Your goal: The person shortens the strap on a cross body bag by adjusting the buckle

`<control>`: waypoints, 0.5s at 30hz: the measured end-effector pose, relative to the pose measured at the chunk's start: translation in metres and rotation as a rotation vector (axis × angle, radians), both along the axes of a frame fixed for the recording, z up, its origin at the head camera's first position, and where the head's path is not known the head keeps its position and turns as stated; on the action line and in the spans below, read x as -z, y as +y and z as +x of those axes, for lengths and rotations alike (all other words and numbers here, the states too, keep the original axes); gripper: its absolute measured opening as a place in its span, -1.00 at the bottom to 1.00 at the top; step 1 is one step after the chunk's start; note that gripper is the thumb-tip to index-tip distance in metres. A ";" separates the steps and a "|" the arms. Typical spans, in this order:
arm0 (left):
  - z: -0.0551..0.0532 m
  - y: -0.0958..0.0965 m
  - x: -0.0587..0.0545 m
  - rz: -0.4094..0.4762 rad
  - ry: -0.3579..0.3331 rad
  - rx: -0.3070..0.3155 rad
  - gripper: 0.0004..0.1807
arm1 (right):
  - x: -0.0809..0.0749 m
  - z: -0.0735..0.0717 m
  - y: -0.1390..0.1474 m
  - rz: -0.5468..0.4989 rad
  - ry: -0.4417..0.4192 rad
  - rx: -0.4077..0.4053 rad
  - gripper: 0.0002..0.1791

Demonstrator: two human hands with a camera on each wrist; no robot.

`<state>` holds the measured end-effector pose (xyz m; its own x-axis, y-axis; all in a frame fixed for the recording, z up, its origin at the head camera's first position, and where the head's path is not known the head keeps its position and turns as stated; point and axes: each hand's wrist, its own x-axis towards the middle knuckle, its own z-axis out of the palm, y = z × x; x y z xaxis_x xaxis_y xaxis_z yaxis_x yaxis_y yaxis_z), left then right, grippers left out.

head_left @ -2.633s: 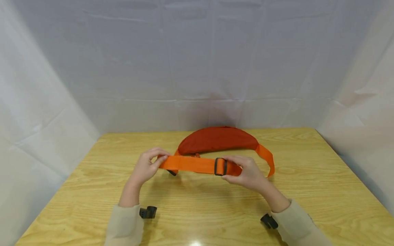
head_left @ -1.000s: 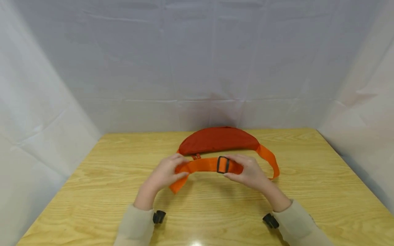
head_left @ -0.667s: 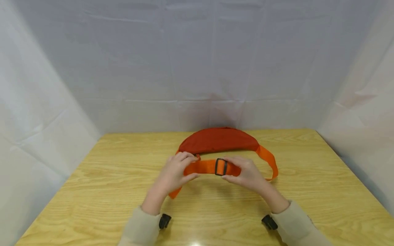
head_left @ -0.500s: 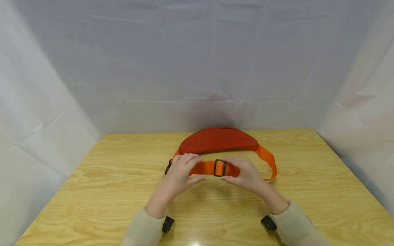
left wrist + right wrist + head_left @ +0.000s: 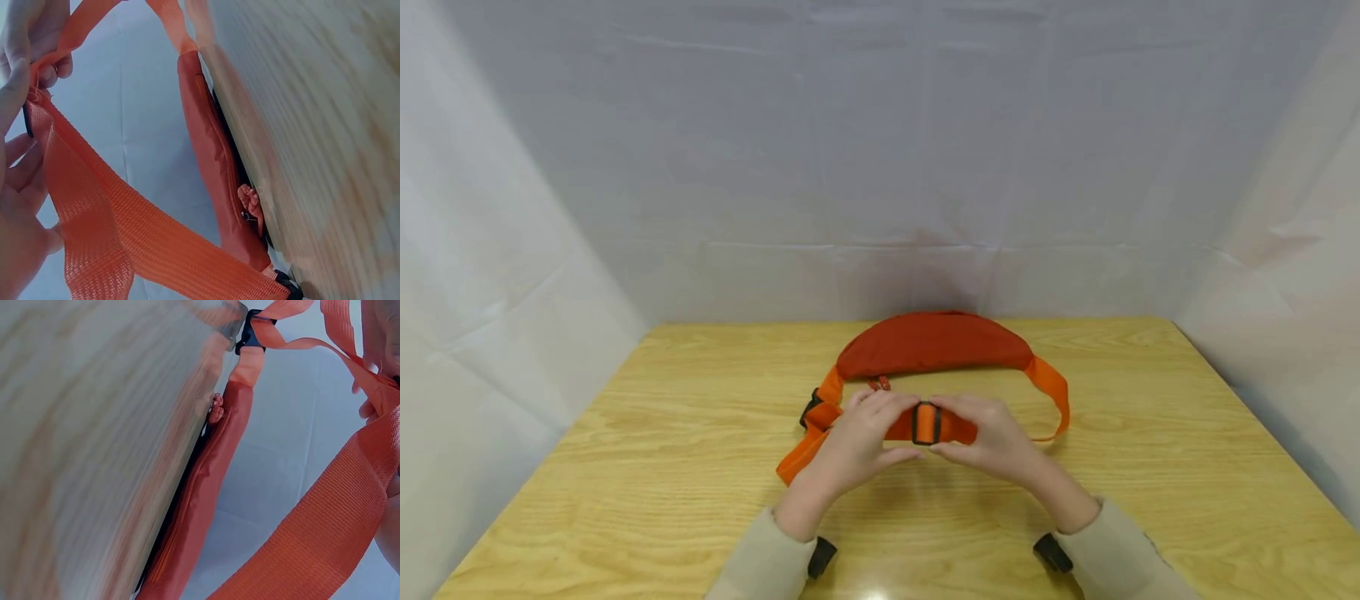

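A red waist bag (image 5: 936,343) lies at the back of the table, its orange strap (image 5: 1051,387) looping forward from both ends. Over the front of the loop, my right hand (image 5: 992,437) grips the strap at the right edge of a black strap slider (image 5: 927,423). My left hand (image 5: 861,442) has fingers and thumb around the strap's edges at the slider's left side. A loose strap end (image 5: 797,462) hangs left of that hand, near a black side-release buckle (image 5: 811,408). The left wrist view shows the bag's corded zipper pull (image 5: 250,200) and doubled webbing (image 5: 87,206).
The wooden table (image 5: 625,467) has a white cloth backdrop (image 5: 880,167) behind it and white sheets at both sides. Small black devices (image 5: 822,557) sit by the sleeve cuffs.
My left hand has let go of the strap's left part and slid right along it to the slider. The loose end now trails behind it. My right hand has shifted slightly left and nearer.
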<state>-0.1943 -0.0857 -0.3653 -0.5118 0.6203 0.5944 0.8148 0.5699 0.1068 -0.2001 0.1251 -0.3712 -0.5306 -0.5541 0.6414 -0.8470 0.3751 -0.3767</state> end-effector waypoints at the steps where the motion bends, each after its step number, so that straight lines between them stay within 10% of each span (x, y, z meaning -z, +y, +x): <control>1: 0.000 0.000 0.000 -0.003 -0.008 0.002 -0.36 | 0.000 0.000 0.000 -0.002 -0.009 -0.006 -0.43; 15: -0.003 -0.002 0.001 0.068 0.047 0.043 -0.42 | -0.003 -0.003 0.007 0.033 -0.226 -0.018 -0.46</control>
<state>-0.1976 -0.0882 -0.3662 -0.4566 0.5986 0.6582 0.8431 0.5273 0.1053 -0.2030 0.1321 -0.3685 -0.6484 -0.5835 0.4890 -0.7493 0.3755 -0.5455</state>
